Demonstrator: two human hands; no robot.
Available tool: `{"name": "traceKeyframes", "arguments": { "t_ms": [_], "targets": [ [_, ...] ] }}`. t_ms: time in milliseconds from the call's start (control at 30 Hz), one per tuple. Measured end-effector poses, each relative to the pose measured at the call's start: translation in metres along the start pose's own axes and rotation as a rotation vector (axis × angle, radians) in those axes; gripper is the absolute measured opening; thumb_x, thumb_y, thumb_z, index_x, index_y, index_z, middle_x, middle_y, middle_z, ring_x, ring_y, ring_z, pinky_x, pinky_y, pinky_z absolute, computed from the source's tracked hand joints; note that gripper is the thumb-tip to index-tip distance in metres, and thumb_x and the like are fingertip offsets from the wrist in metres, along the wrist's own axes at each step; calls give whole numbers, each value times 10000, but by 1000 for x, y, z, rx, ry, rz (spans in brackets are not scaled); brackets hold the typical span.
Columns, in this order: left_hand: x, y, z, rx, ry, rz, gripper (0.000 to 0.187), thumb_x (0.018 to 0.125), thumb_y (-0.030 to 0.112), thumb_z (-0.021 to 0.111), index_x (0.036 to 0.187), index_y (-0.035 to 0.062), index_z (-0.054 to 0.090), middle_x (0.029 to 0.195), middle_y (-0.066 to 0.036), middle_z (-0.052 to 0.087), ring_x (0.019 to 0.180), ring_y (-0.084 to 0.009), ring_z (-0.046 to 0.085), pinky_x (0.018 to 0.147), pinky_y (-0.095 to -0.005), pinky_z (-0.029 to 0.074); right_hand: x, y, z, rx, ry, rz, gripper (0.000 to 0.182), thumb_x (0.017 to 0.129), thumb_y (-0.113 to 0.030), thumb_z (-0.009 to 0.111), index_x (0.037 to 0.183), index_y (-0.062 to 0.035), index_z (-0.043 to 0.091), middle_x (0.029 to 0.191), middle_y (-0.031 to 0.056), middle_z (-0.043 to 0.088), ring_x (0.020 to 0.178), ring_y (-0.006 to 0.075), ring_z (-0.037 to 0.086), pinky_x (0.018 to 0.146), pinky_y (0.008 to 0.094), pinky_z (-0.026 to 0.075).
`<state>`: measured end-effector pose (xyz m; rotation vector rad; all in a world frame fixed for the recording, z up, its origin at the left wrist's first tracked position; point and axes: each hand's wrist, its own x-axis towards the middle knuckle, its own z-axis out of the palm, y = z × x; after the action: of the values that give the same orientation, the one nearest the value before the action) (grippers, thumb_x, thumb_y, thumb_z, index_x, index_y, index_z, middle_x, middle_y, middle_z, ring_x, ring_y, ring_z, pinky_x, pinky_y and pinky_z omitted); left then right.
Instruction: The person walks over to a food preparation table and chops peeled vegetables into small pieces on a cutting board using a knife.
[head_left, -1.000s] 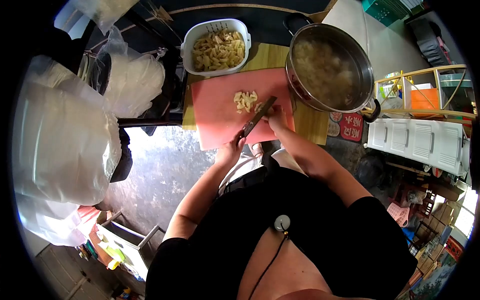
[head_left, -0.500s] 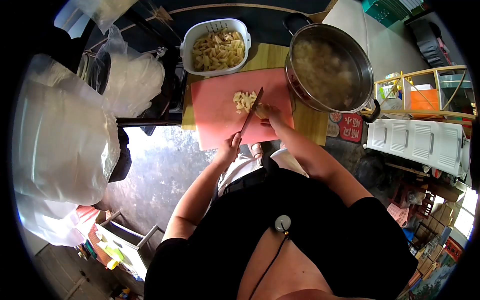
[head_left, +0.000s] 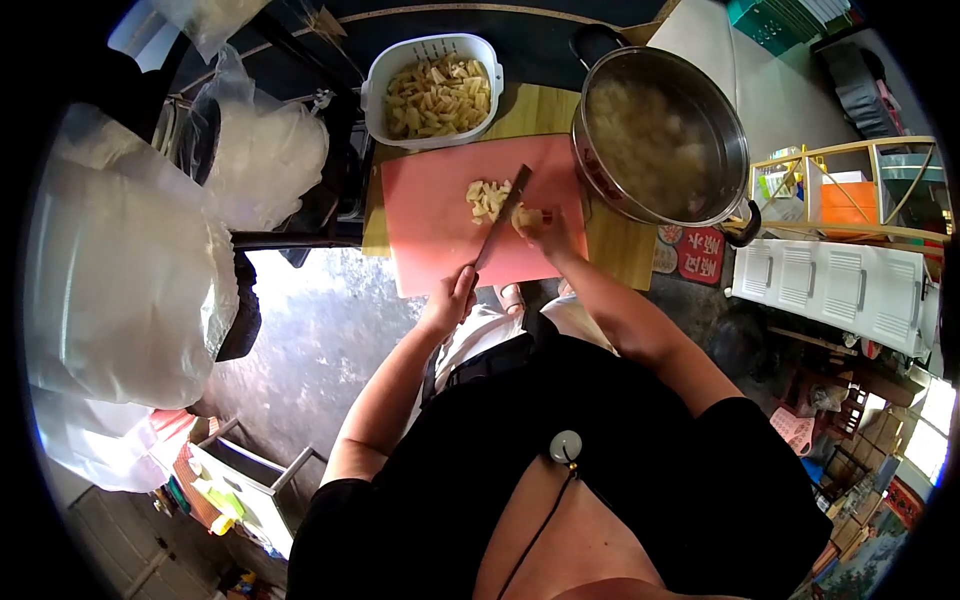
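A: Checked grips?

B: Logged left hand (head_left: 452, 297) wrapped around handle of knife (head_left: 502, 222), at near edge of cutting board (head_left: 428, 215); right hand (head_left: 552, 236) grasping pale chunk (head_left: 527, 222), right of board's middle. Could not tell firmness.

A: Located cut pieces?

B: Found small heap of pieces (head_left: 487, 200) at board's middle. Placed tub (head_left: 440, 143) beyond board's far edge, pot (head_left: 598, 183) to its right.

A: Judged hazards?

B: Suspected possible nick to right fingertips, from closeness to blade; possible roll of chunk, from rounded shape; possible scatter of heap, from sideways nudge of blade.
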<state>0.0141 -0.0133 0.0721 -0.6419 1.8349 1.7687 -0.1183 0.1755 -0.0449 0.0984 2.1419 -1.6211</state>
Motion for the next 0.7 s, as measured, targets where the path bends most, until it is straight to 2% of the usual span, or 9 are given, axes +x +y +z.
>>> {"name": "traceKeyframes", "arguments": {
  "t_ms": [133,200,300,400,433,533,567,667,700],
  "targets": [
    [3,8,1,240,-7,-55,429,957,380,369,1194,50,507,621,-44,502,476,-93,464,425,-263,398,-14,-28,0,-244,119,-70,467,696,-99,749,1022,-39,419,876,102,567,599,148,564,454,269,458],
    [2,8,12,456,135,106,403,934,366,418,1189,68,514,777,-133,602,649,-256,589,596,-375,476,-3,3,3,-426,212,-223,448,702,-93,742,1011,-44,420,851,96,570,562,139,555,447,269,449],
    [-4,11,24,717,274,346,356,911,334,450,1196,133,522,938,-204,618,890,-409,571,765,-460,461,21,50,10,-110,122,-159,444,711,-105,736,1022,-44,426,849,95,571,566,135,561,457,264,457],
    [3,2,24,675,292,238,362,907,333,459,1206,136,511,947,-204,618,905,-409,568,788,-461,455,16,44,4,-187,108,-70,426,732,-89,719,1044,-45,433,858,86,566,600,138,574,465,259,464],
    [9,-14,20,736,336,425,386,927,341,434,1229,106,486,804,-164,622,724,-337,608,648,-405,490,10,27,0,-62,59,-31,418,742,-84,709,1055,-40,435,869,88,566,615,138,577,475,258,468],
    [3,-2,11,21,15,-54,424,960,378,350,1239,76,453,624,-74,519,504,-176,518,457,-310,432,-5,-13,-10,213,-62,96,406,768,-72,686,1089,-28,440,902,93,564,650,137,584,505,256,482],
    [-2,1,16,-130,80,-24,426,971,395,305,1177,51,448,552,13,388,416,-61,353,369,-220,307,-5,-17,-15,233,-89,137,410,773,-71,682,1102,-26,442,914,93,564,654,135,584,515,256,486],
    [-1,-2,10,-91,141,178,428,968,327,353,1277,43,438,555,2,400,480,-74,426,417,-237,367,2,-8,-19,275,-107,192,440,773,-77,682,1141,-26,446,946,96,561,681,137,586,546,255,498],
    [1,1,2,145,113,131,426,956,336,377,1257,49,467,664,-89,555,558,-177,551,526,-310,452,1,-8,-19,286,-105,200,454,770,-80,684,1154,-27,447,956,98,561,693,139,588,556,255,502]
  ]
}}
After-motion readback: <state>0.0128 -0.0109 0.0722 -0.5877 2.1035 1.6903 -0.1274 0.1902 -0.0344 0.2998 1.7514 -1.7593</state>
